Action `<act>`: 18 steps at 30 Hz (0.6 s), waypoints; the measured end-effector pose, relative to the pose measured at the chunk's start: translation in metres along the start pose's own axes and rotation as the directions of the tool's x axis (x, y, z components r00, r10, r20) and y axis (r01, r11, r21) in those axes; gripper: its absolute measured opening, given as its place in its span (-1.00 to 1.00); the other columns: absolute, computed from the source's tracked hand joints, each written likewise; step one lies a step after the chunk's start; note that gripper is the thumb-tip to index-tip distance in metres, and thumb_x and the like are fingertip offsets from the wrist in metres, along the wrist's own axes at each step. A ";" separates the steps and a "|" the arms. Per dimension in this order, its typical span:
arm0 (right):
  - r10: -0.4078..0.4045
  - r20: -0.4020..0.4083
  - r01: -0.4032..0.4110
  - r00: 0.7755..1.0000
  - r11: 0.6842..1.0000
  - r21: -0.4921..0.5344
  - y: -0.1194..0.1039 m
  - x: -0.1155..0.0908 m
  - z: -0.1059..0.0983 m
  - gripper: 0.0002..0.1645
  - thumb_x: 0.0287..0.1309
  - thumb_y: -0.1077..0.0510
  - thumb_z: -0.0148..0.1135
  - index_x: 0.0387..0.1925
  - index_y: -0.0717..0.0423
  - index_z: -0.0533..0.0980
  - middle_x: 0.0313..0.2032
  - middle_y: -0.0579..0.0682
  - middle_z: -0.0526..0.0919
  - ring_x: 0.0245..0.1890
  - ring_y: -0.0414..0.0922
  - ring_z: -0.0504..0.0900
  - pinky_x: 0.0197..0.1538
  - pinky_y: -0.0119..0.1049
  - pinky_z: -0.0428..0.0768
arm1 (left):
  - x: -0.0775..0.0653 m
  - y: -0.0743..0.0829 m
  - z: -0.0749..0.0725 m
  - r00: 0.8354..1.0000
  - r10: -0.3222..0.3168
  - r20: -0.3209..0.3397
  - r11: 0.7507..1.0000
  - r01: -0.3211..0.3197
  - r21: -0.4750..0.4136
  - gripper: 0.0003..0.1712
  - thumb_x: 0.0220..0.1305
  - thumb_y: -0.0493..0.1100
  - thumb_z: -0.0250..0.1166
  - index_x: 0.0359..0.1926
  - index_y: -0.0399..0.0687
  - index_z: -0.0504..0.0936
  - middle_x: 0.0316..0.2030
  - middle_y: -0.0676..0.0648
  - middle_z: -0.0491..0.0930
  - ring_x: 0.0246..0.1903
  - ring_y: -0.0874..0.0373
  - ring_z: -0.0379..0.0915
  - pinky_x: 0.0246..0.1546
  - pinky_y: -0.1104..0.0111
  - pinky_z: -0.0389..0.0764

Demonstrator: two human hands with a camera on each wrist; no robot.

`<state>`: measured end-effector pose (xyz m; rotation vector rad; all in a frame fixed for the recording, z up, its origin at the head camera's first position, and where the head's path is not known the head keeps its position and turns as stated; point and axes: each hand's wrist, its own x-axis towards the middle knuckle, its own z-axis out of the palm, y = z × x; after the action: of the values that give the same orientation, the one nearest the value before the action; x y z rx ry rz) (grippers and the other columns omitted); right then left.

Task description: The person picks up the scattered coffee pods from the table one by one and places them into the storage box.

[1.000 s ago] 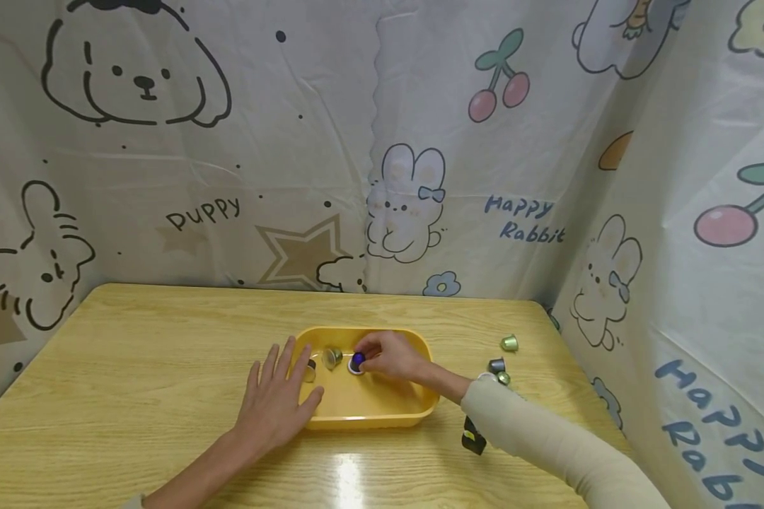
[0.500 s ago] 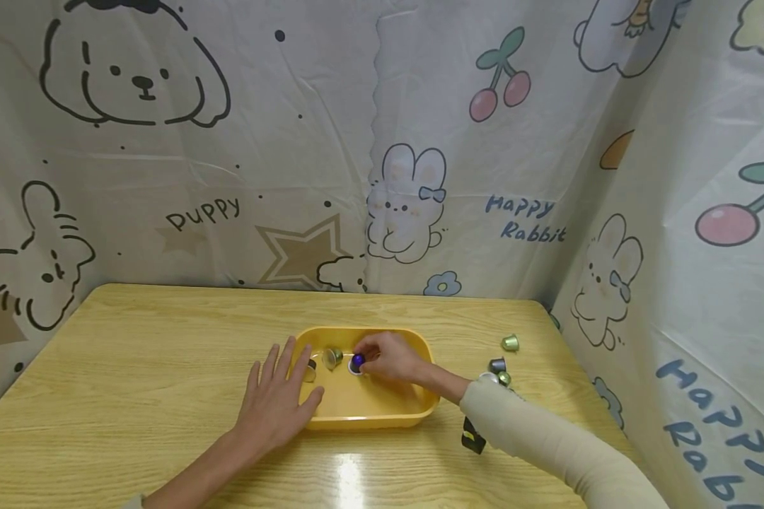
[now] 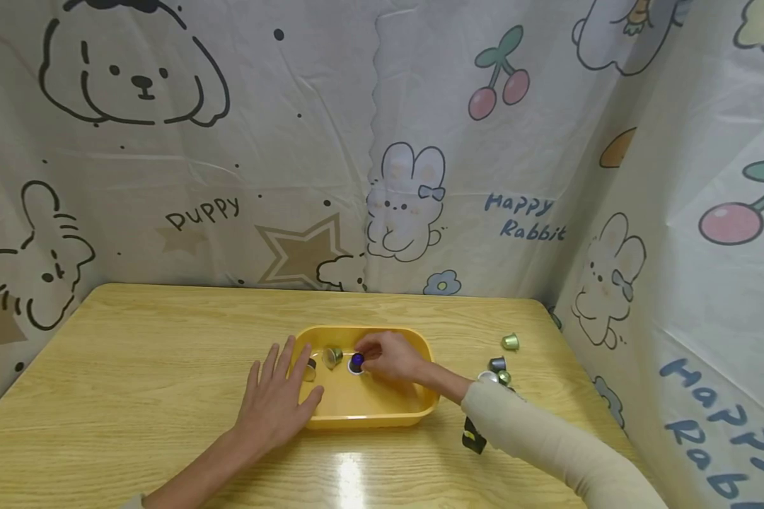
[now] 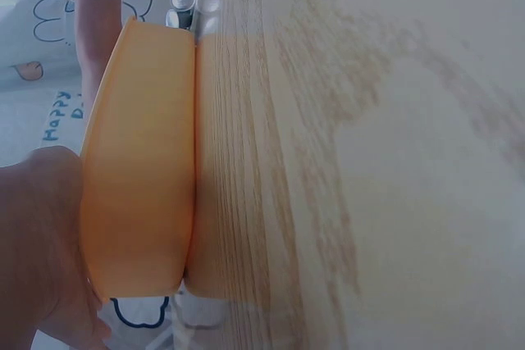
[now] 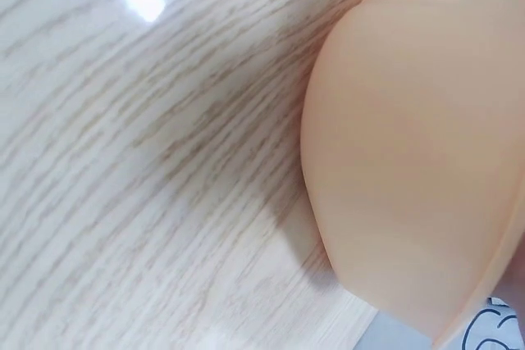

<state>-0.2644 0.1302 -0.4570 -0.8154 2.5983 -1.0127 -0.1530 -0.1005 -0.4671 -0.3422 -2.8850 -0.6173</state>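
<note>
In the head view, a yellow tray (image 3: 371, 422) stands on the table. My right hand (image 3: 391, 355) reaches into it from the right, thumb and fingers pinching a dark blue coffee capsule (image 3: 356, 363) whose pale rim is down at the tray floor. A gold capsule (image 3: 332, 357) lies just left of it. Another capsule (image 3: 310, 369) is partly covered by my left hand (image 3: 276, 396), which rests with fingers spread on the tray's left rim. In the left wrist view, the left hand (image 4: 41, 243) is against the tray's side wall (image 4: 139, 161). The right wrist view shows only the tray's outer wall (image 5: 410, 145).
Right of the tray lie a light green capsule (image 3: 510, 342), a dark grey capsule (image 3: 497, 365) and a small green capsule (image 3: 504, 377), partly behind the right sleeve (image 3: 535, 424). A black strap piece (image 3: 474, 437) hangs at that wrist. A printed cloth (image 3: 293, 141) hangs behind the wooden table (image 3: 165, 353).
The right hand has shifted very slightly to the right, and the blue capsule looks a little more upright. The left hand and the tray stay where they were.
</note>
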 end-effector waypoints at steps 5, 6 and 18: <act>-0.031 -0.013 0.032 0.999 0.999 0.029 -0.001 -0.003 -0.008 -0.70 0.13 0.37 0.38 -0.06 0.31 0.65 -0.09 0.10 0.71 -0.06 -0.01 0.69 -0.02 -0.34 0.61 | 0.000 0.000 0.001 1.000 -0.002 -0.002 1.000 0.002 -0.004 -0.17 0.40 0.15 0.19 0.52 -0.16 0.19 0.51 -0.33 -0.01 0.44 -0.39 -0.12 0.28 -0.35 -0.04; -0.035 -0.017 0.036 0.999 0.999 0.031 -0.001 -0.004 -0.010 -0.70 0.13 0.36 0.38 -0.06 0.31 0.65 -0.08 0.11 0.71 -0.05 -0.01 0.68 0.00 -0.32 0.61 | 0.000 0.000 0.001 1.000 -0.002 -0.003 1.000 0.002 -0.005 -0.17 0.40 0.15 0.19 0.52 -0.16 0.19 0.51 -0.34 -0.01 0.44 -0.39 -0.12 0.28 -0.36 -0.04; -0.059 -0.056 0.064 0.997 0.993 0.098 -0.007 -0.020 -0.038 -0.70 0.21 0.30 0.36 -0.03 0.32 0.64 -0.05 0.18 0.70 -0.10 -0.06 0.69 -0.03 -0.31 0.62 | -0.001 0.001 0.002 1.000 0.013 -0.025 1.000 -0.013 0.004 -0.17 0.39 0.14 0.18 0.51 -0.19 0.20 0.50 -0.35 0.01 0.43 -0.40 -0.10 0.28 -0.36 -0.02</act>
<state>-0.2606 0.1588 -0.4241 -0.8595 2.5566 -1.1865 -0.1517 -0.0988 -0.4691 -0.3496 -2.8576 -0.6088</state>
